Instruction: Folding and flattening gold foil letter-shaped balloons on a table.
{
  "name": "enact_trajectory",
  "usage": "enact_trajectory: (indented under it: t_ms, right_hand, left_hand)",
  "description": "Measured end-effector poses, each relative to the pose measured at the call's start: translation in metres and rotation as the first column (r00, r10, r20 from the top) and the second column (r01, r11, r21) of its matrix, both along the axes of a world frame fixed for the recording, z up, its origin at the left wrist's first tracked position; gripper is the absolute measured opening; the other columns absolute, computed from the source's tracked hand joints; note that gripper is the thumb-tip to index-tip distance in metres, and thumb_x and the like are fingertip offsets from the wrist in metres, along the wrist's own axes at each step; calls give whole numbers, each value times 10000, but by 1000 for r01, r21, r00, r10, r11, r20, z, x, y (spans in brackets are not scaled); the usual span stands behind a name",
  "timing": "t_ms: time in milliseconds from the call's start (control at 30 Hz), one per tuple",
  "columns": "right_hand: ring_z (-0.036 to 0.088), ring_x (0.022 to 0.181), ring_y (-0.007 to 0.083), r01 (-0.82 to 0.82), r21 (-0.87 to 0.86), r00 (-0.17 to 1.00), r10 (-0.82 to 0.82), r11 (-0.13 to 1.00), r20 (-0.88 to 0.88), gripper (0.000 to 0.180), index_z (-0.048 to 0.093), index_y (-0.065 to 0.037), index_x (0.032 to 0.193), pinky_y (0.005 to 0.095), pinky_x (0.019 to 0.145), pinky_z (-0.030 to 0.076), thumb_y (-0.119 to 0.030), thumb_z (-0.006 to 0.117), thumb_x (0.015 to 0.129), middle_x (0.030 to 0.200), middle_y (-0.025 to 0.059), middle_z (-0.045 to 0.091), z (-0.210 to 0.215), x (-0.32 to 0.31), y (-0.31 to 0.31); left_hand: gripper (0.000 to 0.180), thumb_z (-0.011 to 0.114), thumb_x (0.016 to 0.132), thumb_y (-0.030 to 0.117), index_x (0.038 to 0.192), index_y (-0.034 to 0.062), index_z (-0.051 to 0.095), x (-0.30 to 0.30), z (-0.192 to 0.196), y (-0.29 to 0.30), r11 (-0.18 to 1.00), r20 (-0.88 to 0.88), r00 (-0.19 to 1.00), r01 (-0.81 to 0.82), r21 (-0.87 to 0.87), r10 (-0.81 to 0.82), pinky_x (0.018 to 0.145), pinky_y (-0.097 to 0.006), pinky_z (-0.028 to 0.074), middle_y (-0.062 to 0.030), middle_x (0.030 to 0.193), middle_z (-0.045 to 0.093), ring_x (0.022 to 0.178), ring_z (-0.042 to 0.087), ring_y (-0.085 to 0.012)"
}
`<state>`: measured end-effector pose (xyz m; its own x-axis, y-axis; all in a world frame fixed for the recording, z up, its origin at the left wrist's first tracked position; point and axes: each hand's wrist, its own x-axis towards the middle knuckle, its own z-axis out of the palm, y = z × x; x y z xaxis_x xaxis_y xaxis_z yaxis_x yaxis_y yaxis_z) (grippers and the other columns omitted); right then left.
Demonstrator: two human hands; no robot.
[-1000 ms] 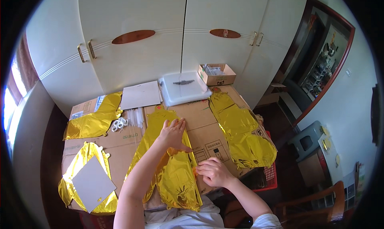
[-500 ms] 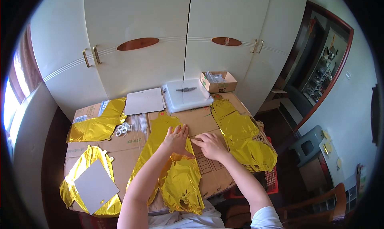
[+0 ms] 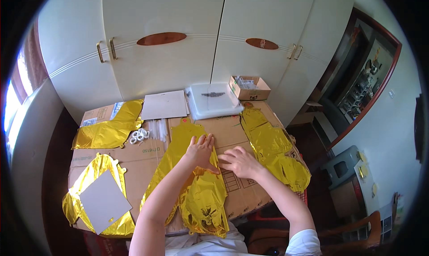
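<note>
While left fingers [image 3: 202,143] splay over glossy gold foil [image 3: 203,202], right fingers [image 3: 231,159] bend near its edge, grip unclear.

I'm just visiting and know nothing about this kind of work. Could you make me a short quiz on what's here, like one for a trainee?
1. True or false: the left hand rests on the middle gold foil piece.

2. Fill in the blank: seen from the person's side, the small open cardboard box stands to the ____ of the translucent white container.

3. Short answer: what lies on top of the gold foil piece at the near left?

Key:
1. True.
2. Right.
3. A grey card.
</note>
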<state>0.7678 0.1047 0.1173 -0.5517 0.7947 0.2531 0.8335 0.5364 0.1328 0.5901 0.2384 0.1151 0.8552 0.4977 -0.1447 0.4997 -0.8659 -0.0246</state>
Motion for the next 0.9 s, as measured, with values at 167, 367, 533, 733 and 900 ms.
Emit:
enact_trajectory:
  t_ms: [167, 367, 533, 733, 900]
  right_hand:
    - [488, 1172, 178, -104, -7, 992, 105, 995, 76, 318, 702, -187, 1100, 420, 1027, 371, -122, 572, 817, 1251, -28, 561, 10, -2, -18]
    - [486, 1180, 164, -151, -65, 984, 157, 986, 89, 404, 692, -208, 1155, 426, 1056, 361, -90, 589, 782, 1306, -53, 554, 13, -5, -40]
    - [484, 1178, 160, -178, -74, 977, 185, 981, 103, 381, 693, -211, 1147, 427, 1055, 368, -117, 595, 791, 1313, -61, 550, 17, -8, -55]
    - [486, 1169, 156, -222, -80, 971, 228, 972, 75, 356, 687, -202, 1140, 425, 1047, 382, -150, 596, 800, 1297, -59, 555, 17, -11, -67]
    - [496, 1154, 158, -233, -90, 969, 239, 968, 57, 358, 684, -194, 1145, 425, 1044, 387, -153, 596, 800, 1289, -54, 557, 16, -14, -77]
  left_hand:
    - [1452, 644, 484, 891, 1507, -33, 187, 0, 3, -1, 1000, -17, 1000, -6, 4, 6, 1148, -534, 190, -149, 1581, 214, 1453, 214, -308]
    - [1461, 627, 488, 902, 1513, -30, 163, 0, 2, 0, 1000, -35, 999, -12, 5, 12, 1156, -536, 178, -148, 1587, 198, 1457, 204, -309]
    - [1471, 625, 483, 905, 1513, -33, 154, 1, 3, 0, 1000, -36, 999, -17, -14, 16, 1162, -545, 163, -152, 1588, 193, 1459, 196, -317]
    - [1480, 642, 477, 896, 1513, -37, 145, 1, 1, 0, 1000, -22, 1000, -16, -14, 15, 1163, -547, 161, -158, 1585, 196, 1457, 202, -322]
    - [1476, 643, 476, 896, 1511, -38, 157, 1, 2, -2, 1000, -14, 1000, -20, -16, 20, 1161, -549, 164, -156, 1584, 202, 1456, 205, -321]
